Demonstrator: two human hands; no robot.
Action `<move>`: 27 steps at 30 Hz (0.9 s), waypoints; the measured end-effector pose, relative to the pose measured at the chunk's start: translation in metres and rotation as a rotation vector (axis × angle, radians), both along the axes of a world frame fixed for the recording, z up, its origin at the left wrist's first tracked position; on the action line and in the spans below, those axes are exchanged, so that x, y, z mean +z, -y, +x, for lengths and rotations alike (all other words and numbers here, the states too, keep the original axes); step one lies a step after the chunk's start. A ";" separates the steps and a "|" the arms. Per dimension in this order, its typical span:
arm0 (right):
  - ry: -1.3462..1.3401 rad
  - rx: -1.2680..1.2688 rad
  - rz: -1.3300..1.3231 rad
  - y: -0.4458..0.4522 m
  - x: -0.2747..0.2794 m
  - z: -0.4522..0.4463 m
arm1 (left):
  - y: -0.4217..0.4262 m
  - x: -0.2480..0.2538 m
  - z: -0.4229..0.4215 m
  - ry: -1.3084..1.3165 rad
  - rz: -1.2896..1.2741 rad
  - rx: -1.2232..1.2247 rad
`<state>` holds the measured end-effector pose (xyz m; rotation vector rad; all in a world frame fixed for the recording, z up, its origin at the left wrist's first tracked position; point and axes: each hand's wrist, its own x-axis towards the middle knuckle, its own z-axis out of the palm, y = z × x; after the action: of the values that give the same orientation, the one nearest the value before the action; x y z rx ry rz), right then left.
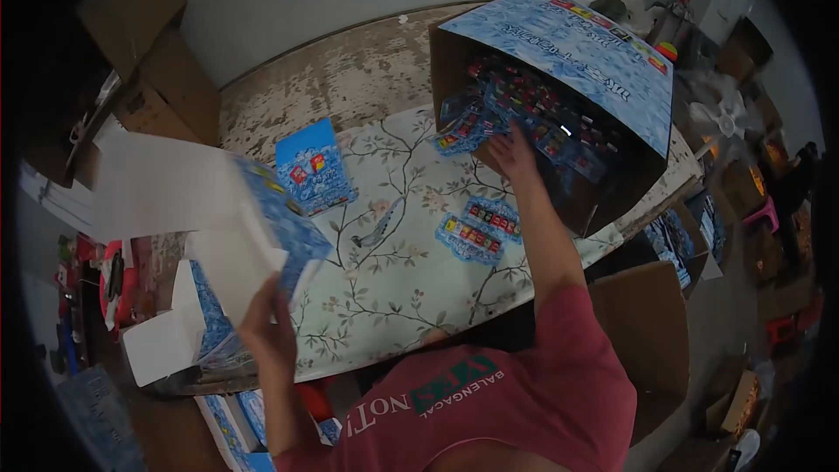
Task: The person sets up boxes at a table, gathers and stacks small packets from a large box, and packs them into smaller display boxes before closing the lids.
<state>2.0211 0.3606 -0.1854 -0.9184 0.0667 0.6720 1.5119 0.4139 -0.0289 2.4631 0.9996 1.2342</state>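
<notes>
On the left, my left hand (266, 323) is closed on the lower edge of an open, unfolded carton box (284, 210), white inside with a blue ice print outside. My right hand (511, 156) reaches to the mouth of a large cardboard box (559, 52), fingers apart beside the blue blister cards (472, 127) heaped inside. Its fingertips are partly lost in the shadow, so contact with the cards is unclear. Two more blister cards (476, 232) lie on the flowered tablecloth (384, 297) below that hand. A flat blue printed box (315, 166) rests farther left.
Brown cardboard boxes (166, 79) stand at the back left. Another open carton (642, 332) sits at the table's right front edge. Blue printed boxes (232, 424) are below the near left edge. A fan (725, 114) stands beyond the table on the right.
</notes>
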 end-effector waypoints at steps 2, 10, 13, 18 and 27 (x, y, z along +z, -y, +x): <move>-0.107 -0.041 0.111 -0.017 -0.009 0.016 | 0.015 -0.037 0.010 -0.119 -0.037 -0.069; -0.309 -0.302 0.322 -0.077 0.015 0.038 | 0.025 -0.117 -0.005 -0.315 -0.119 -0.084; -0.227 -0.338 0.386 -0.090 0.008 0.052 | 0.011 -0.122 -0.001 -0.302 -0.062 -0.058; -0.173 -0.401 0.395 -0.093 -0.024 0.065 | 0.004 -0.107 0.006 -0.321 -0.106 -0.041; -0.075 -0.175 0.183 0.010 -0.033 -0.009 | 0.042 -0.087 0.052 -0.009 -0.101 -0.367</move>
<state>2.0117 0.3509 -0.2182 -0.7026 0.1486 0.5401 1.5642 0.3720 -0.1163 2.4309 0.5588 1.0266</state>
